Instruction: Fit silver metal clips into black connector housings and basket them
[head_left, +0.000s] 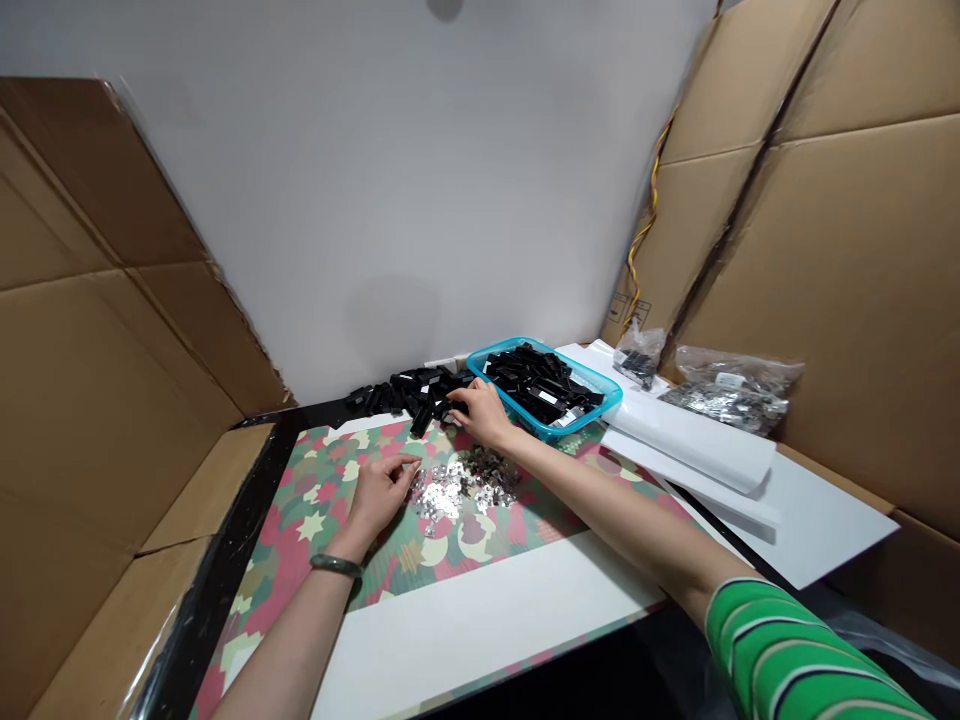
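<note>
My left hand [380, 491] rests on the patterned mat [315, 500], its fingers curled and pinching at the edge of a heap of small shiny metal pieces [457, 487]. My right hand [480, 410] reaches forward to a loose pile of black plastic parts [409, 390] at the back of the table, with its fingers closed over one of them. A blue tray [600, 398] holding more black parts sits just right of that hand. A green bracelet [336, 565] is on my left wrist.
Cardboard sheets [97, 400] stand at the left and right sides, with a white wall [420, 200] behind. White boards [697, 450] lie to the right, with two clear bags of parts [724, 395] on them. A white strip [487, 620] covers the mat's near edge.
</note>
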